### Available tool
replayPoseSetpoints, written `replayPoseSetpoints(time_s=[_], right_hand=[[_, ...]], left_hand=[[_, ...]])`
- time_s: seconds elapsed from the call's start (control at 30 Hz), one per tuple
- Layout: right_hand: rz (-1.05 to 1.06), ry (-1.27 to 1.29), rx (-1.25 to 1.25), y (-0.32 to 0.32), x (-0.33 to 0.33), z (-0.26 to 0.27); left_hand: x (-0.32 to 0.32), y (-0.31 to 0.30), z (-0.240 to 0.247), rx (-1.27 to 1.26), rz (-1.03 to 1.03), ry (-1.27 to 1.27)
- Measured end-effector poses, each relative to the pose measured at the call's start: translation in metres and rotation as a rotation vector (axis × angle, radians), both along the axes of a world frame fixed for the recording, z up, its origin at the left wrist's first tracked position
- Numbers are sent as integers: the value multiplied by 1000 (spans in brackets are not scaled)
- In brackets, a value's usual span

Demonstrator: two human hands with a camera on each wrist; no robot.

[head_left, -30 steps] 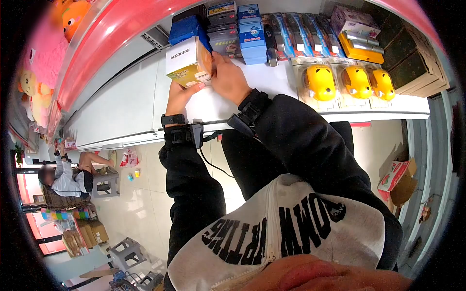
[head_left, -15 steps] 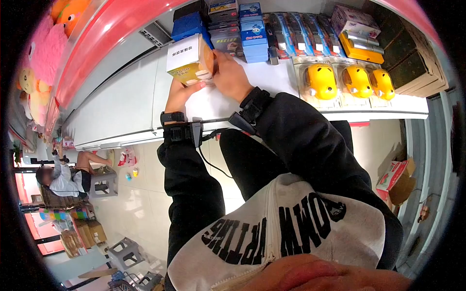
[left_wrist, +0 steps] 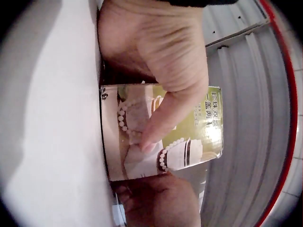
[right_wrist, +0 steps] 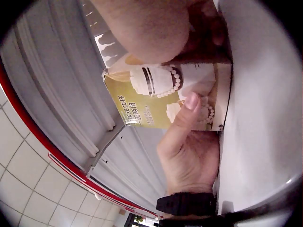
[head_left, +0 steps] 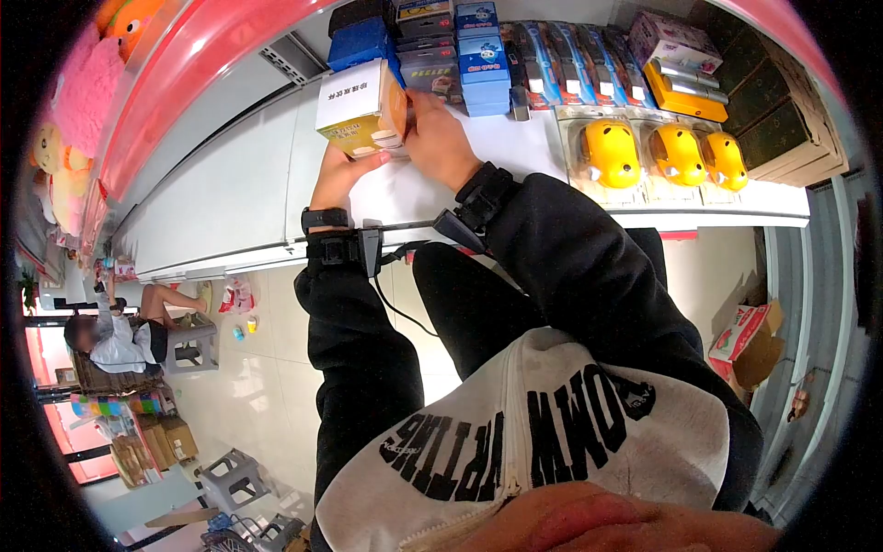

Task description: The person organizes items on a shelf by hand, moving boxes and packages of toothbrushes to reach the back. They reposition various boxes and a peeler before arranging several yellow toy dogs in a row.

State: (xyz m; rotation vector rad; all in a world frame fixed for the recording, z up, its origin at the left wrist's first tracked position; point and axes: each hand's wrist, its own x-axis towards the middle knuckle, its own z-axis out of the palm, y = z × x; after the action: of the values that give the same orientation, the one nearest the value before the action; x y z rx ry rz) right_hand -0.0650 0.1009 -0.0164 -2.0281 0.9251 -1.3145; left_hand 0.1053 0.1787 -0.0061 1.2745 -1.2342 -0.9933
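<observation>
The hands (left_wrist: 165,52) touch a printed box (left_wrist: 194,123) (beads curve around its pictured cups) beside a white surface (left_wrist: 52,118).

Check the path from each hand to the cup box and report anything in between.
Nothing visible stands between them. The left hand's thumb lies directly on the cup box, and the right hand meets its side. The blue box sits beyond it, blocking neither hand.

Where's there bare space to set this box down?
The widest bare patch is the white shelf left of the left hand. A smaller one lies between the right hand and the yellow packs. Behind the held box it is crowded: blue boxes, dark packs.
</observation>
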Motion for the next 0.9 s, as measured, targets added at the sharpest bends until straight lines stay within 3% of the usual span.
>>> replayPoseSetpoints(time_s=[0.23,0.43,0.9], right_hand=[[23,26,159,5,-6,14],[2,3,146,2,-3,7],[-4,33,68,5,-6,7]], left_hand=[[-5,0,5,-14,-2,6],[-5,1,1,-65,104,36],[-2,-4,-3,3,82,-39]])
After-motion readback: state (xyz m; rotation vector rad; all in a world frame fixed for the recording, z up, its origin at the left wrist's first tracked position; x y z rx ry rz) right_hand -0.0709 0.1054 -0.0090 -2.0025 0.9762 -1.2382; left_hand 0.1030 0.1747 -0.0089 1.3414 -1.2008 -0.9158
